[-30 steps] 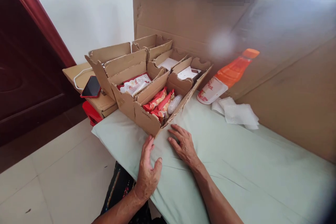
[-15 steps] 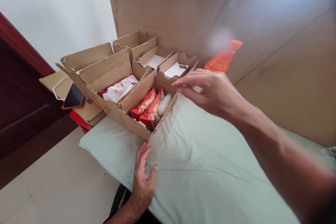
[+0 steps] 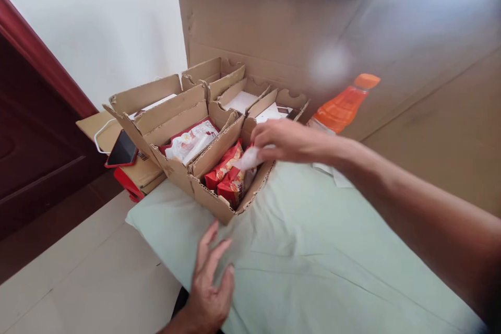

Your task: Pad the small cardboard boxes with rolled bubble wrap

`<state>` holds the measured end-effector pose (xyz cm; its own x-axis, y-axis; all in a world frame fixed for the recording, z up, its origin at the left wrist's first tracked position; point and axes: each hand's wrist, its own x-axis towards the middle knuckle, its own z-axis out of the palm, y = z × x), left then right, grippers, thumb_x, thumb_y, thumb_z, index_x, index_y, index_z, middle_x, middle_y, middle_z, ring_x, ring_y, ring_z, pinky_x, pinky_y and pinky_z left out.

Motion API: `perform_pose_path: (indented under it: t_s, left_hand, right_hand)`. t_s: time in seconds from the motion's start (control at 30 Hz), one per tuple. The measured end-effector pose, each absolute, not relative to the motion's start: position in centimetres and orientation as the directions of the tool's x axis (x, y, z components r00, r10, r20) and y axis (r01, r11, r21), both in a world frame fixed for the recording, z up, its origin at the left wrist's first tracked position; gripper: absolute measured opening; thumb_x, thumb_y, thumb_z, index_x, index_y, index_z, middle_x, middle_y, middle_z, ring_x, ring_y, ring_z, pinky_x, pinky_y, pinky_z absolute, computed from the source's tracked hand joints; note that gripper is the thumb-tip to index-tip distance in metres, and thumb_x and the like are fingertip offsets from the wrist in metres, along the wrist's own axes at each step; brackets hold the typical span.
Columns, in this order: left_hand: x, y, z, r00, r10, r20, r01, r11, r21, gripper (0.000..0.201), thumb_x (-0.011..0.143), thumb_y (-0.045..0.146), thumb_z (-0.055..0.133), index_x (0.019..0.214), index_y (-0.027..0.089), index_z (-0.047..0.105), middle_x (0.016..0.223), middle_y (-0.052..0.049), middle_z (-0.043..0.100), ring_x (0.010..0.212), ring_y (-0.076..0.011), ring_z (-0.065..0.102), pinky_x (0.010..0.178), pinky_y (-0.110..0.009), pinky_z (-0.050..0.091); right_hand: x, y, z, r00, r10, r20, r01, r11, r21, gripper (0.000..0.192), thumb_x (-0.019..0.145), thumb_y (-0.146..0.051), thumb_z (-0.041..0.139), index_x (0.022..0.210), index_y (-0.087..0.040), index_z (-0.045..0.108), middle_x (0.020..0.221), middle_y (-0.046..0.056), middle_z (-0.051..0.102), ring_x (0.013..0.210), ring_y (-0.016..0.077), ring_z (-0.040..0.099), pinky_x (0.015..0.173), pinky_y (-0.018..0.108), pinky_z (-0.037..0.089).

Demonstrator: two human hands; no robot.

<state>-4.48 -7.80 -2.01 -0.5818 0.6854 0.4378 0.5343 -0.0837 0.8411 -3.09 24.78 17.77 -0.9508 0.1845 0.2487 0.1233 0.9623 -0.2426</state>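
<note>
My right hand is closed on a whitish, translucent oblong packet over the front compartment of a divided cardboard box. Its fingers hide part of the packet, and I cannot make out what is inside. Below and beside it, red snack packets lie in the same compartment. My left hand is open, fingers spread, just in front of the box's near corner and over the pale green cloth. In the neighbouring compartment lies a white and red printed packet.
An orange bottle stands tilted in view behind my right forearm. White items sit in the rear compartments. A phone lies on cardboard at the left. A tall cardboard panel stands behind, with a blurred person above it.
My right hand has moved left and down into the front compartment and taken hold of the translucent packet, now tipped up. My left hand has drawn slightly back from the box corner.
</note>
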Motion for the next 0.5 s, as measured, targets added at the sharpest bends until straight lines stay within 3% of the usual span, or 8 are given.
perform_pose_path:
  t_s: [0.07,0.13,0.23,0.33,0.4,0.5]
  left_hand:
    - [-8.3,-8.1,1.8,-0.54,0.582,0.608,0.698,-0.094,0.71,0.057,0.086,0.01,0.062,0.137,0.035,0.059,0.156,-0.004,0.045,0.139,-0.0265,0.051,0.112,-0.044,0.048]
    - [-13.0,-7.4,6.4,-0.529,0.464,0.71,0.782,-0.059,0.621,0.054,0.086,0.011,0.064,0.136,0.032,0.061,0.152,-0.002,0.051,0.136,-0.0242,0.053,0.113,-0.044,0.046]
    - [-19.9,-3.9,13.2,-0.447,0.503,0.74,0.866,0.035,0.5,0.035,0.092,0.024,0.056,0.124,0.017,0.068,0.126,-0.002,0.069,0.12,-0.0215,0.063,0.107,-0.049,0.045]
    - [-25.0,1.2,17.3,-0.417,0.796,0.439,0.832,0.14,0.537,0.052,0.094,0.033,0.034,0.124,0.005,0.065,0.11,-0.004,0.071,0.105,-0.015,0.068,0.097,-0.047,0.045]
    - [-26.9,4.6,18.3,-0.314,0.941,0.128,0.851,0.219,0.478,0.05,0.086,0.038,0.045,0.124,0.015,0.069,0.111,-0.005,0.075,0.098,-0.0208,0.071,0.092,-0.038,0.054]
    - [-27.5,8.2,18.1,-0.157,0.954,-0.255,0.948,0.218,0.231,0.049,0.079,0.031,0.051,0.124,0.021,0.069,0.114,-0.007,0.076,0.099,-0.0256,0.071,0.089,-0.034,0.055]
  right_hand:
    - [-0.9,26.1,21.6,-0.939,0.207,0.275,0.1,0.929,-0.357,0.034,0.087,-0.051,0.069,0.081,-0.018,0.074,0.098,-0.003,0.076,0.074,0.0079,0.067,0.07,0.027,0.052]
    - [0.7,27.2,24.6,-0.835,0.384,0.394,0.15,0.847,-0.509,0.032,0.092,-0.049,0.063,0.096,-0.019,0.073,0.098,-0.002,0.075,0.073,0.0057,0.066,0.066,0.025,0.049]
    - [1.0,28.3,26.2,-0.62,0.641,0.452,0.225,0.697,-0.681,0.022,0.094,-0.037,0.064,0.102,-0.017,0.07,0.089,-0.001,0.073,0.068,0.006,0.063,0.059,0.024,0.045]
    - [-0.5,29.3,25.2,-0.574,0.723,0.385,0.355,0.643,-0.678,0.02,0.093,-0.029,0.062,0.1,-0.013,0.071,0.089,0.005,0.074,0.072,0.0118,0.064,0.06,0.026,0.046]
    - [-1.8,30.1,24.1,-0.641,0.714,0.282,0.453,0.649,-0.612,0.016,0.091,-0.027,0.064,0.097,-0.015,0.072,0.09,0.007,0.074,0.076,0.0161,0.064,0.062,0.028,0.047]
    - [-3.5,31.2,23.1,-0.736,0.672,0.08,0.541,0.655,-0.527,0.01,0.083,-0.027,0.074,0.085,-0.018,0.074,0.079,0.005,0.071,0.074,0.0196,0.063,0.062,0.03,0.045]
